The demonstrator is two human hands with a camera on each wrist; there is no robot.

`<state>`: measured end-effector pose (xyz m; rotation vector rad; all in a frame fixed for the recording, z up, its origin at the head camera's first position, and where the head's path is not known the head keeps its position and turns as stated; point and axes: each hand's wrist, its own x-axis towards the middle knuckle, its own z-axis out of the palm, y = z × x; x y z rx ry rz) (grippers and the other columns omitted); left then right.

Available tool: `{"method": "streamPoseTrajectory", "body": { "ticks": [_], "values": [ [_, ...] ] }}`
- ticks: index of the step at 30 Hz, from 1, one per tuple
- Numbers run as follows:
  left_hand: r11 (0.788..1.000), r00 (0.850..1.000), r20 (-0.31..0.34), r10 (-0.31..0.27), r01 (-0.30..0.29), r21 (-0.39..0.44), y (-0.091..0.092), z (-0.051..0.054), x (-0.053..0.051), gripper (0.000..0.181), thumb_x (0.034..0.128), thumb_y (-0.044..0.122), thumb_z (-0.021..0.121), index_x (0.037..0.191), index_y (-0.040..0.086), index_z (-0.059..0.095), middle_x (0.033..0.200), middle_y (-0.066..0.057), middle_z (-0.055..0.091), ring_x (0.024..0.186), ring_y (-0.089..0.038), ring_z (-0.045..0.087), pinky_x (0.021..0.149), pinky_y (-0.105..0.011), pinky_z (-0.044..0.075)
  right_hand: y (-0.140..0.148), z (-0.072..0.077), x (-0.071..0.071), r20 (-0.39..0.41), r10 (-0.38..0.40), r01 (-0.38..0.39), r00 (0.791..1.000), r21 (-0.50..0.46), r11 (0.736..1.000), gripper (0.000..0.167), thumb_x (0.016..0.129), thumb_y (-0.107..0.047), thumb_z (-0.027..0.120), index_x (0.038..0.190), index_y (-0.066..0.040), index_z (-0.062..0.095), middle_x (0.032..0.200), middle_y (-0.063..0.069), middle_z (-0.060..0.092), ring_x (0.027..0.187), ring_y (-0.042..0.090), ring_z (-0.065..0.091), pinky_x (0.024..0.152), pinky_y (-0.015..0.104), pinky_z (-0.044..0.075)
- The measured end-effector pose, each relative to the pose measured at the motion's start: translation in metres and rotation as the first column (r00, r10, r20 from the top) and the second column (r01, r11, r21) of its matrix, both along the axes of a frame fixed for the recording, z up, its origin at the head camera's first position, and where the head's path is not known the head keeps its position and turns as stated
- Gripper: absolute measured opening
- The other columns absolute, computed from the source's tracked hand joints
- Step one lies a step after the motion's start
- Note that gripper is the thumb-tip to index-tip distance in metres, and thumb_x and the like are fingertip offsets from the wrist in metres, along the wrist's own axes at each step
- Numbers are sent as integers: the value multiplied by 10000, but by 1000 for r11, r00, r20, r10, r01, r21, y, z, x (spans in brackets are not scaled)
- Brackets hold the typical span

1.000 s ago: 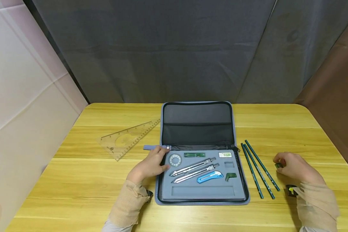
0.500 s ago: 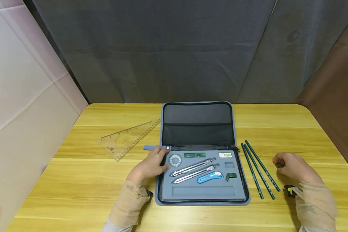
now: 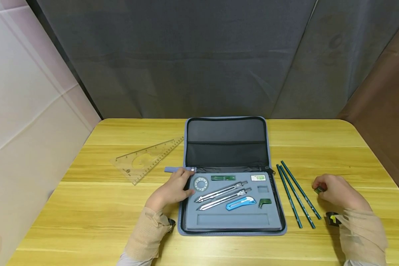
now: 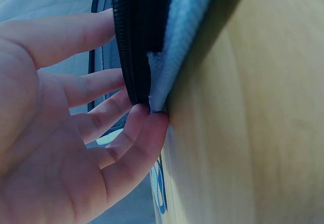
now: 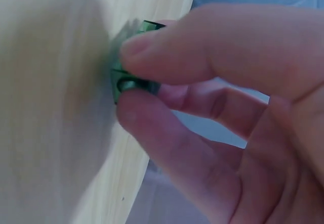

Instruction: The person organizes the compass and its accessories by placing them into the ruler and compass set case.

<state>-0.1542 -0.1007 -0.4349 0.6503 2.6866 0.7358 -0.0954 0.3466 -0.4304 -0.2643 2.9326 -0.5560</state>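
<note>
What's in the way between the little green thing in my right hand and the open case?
Three dark green pencils lie flat on the table, between your right hand pinching the small green piece and the open case. Nothing else visible stands between; a slight lift would probably clear the pencils.

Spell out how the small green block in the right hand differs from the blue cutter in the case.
The green block is short and chunky; the blue cutter is longer and slimmer. The block is green, the cutter blue with some white. The right hand pinches the block outside the case, while the cutter lies in the case, untouched. Both are shorter than the pencils.
</note>
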Motion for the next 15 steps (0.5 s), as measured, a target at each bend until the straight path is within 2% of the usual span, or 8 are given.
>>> {"method": "streamPoseTrajectory", "body": {
  "ticks": [5,9,15],
  "values": [
    [1000,1000,7,3,-3,-1,0,0,0,548,836,154,648,1303,-31,428,1202,-175,422,1137,-342,398,963,-453,353,-5,7,0,-29,13,-13,999,1,1000,228,666,93,602,830,-46,678,810,55,627,722,184,556,615,363,461],
    [1000,1000,11,4,-4,-5,1,1,0,544,840,158,644,1304,-29,427,1210,-178,418,1140,-344,397,963,-455,353,-13,11,1,-93,39,-37,995,21,999,235,675,74,611,825,-87,692,796,2,601,717,166,556,630,357,463],
    [1000,1000,11,5,-5,-7,1,1,-1,544,839,162,647,1300,-29,431,1208,-181,419,1133,-348,399,960,-456,354,-25,17,1,-173,99,-95,980,29,995,222,688,80,639,845,-64,702,782,-13,576,680,140,548,582,312,458]
  ]
}}
